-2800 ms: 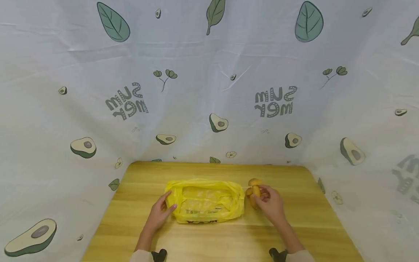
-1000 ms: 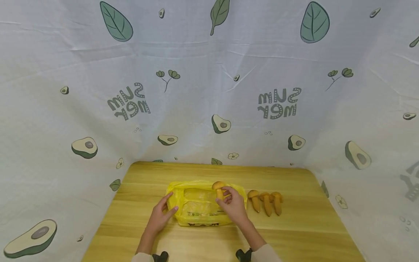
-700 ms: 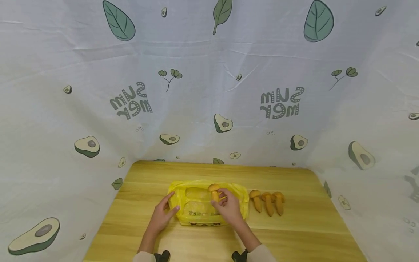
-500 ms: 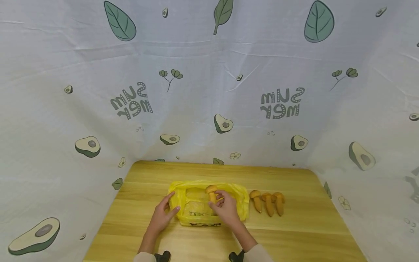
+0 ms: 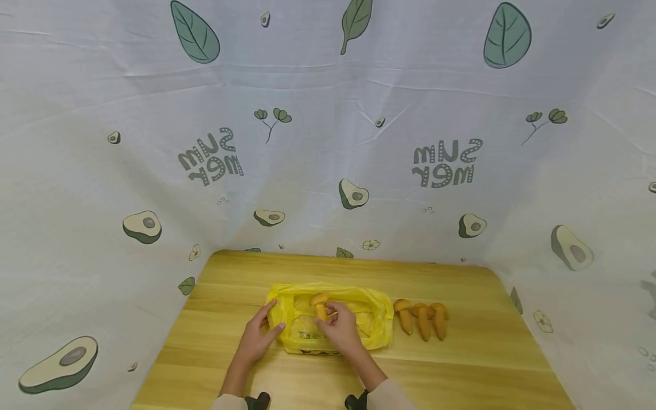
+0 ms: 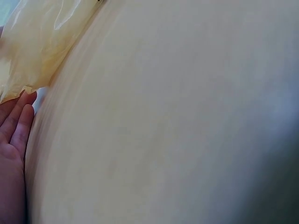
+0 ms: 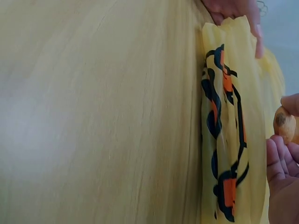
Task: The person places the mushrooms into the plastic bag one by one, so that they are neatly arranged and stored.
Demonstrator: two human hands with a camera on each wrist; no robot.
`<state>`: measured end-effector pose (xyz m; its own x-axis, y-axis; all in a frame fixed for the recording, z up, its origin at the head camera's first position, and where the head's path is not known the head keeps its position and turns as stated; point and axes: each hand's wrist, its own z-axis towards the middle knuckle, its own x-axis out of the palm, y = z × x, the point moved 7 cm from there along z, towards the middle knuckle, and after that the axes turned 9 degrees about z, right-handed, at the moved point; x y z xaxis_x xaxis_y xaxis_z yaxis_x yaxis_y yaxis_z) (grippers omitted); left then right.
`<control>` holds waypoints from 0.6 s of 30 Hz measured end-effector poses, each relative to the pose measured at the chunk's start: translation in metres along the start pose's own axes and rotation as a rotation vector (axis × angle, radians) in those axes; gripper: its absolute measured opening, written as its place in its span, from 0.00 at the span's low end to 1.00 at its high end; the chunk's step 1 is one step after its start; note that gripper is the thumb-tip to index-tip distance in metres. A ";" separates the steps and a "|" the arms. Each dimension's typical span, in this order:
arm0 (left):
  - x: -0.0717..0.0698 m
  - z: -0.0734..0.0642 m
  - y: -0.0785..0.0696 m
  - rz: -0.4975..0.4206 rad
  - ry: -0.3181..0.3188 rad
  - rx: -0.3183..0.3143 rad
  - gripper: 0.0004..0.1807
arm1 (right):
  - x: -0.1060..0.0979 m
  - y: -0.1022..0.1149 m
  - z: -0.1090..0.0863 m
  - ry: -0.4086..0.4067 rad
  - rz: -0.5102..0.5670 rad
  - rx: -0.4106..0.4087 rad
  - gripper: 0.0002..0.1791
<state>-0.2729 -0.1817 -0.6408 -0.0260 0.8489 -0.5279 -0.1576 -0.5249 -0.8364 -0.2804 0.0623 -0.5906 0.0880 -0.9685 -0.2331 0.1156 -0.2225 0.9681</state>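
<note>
In the head view my right hand pinches a mushroom with a rounded orange-brown cap over the mouth of a yellow plastic bag. The right wrist view shows the stem end of that mushroom between thumb and fingers, beside the bag's printed side. My left hand holds the bag's left end, its thumb over the front rim and its fingers along the left edge. In the left wrist view a few fingertips of the left hand lie against the bag.
Three more mushrooms lie side by side just right of the bag, stems toward me. The wooden table ends at a white patterned curtain behind and at both sides.
My right hand has picked up one mushroom from the right of the bag and carried it left over the bag's mouth, lowering slightly. The left hand stays at the bag's left end.
</note>
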 end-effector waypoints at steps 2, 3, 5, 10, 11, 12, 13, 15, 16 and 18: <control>-0.001 0.000 0.000 0.010 -0.006 0.006 0.39 | 0.005 -0.001 0.002 0.005 -0.003 0.005 0.27; -0.001 0.000 0.000 0.012 -0.008 0.007 0.39 | 0.007 -0.002 0.003 0.008 -0.008 0.006 0.27; -0.001 0.000 0.000 0.010 -0.010 0.000 0.39 | 0.012 -0.003 0.006 0.008 -0.022 0.004 0.27; -0.001 0.000 -0.001 0.011 -0.010 0.012 0.39 | 0.021 -0.005 0.010 0.001 -0.039 0.003 0.27; -0.001 0.000 -0.001 0.010 -0.008 0.012 0.39 | 0.023 -0.006 0.010 0.002 -0.039 0.005 0.27; 0.000 0.000 -0.001 0.010 -0.006 0.013 0.39 | 0.025 -0.007 0.011 0.004 -0.042 0.012 0.27; 0.000 0.000 -0.002 0.010 -0.004 0.013 0.39 | 0.026 -0.008 0.011 0.004 -0.042 0.016 0.27; 0.001 -0.001 -0.002 0.008 0.003 0.004 0.39 | 0.030 -0.009 0.011 0.006 -0.049 0.031 0.27; 0.001 -0.001 -0.002 0.006 0.004 0.004 0.39 | 0.032 -0.009 0.012 0.004 -0.055 0.031 0.27; 0.001 -0.001 -0.003 0.007 0.004 0.008 0.38 | 0.035 -0.008 0.012 -0.003 -0.074 0.036 0.27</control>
<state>-0.2716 -0.1796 -0.6392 -0.0233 0.8450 -0.5343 -0.1655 -0.5303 -0.8315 -0.2905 0.0293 -0.6055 0.0779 -0.9494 -0.3044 0.0864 -0.2977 0.9507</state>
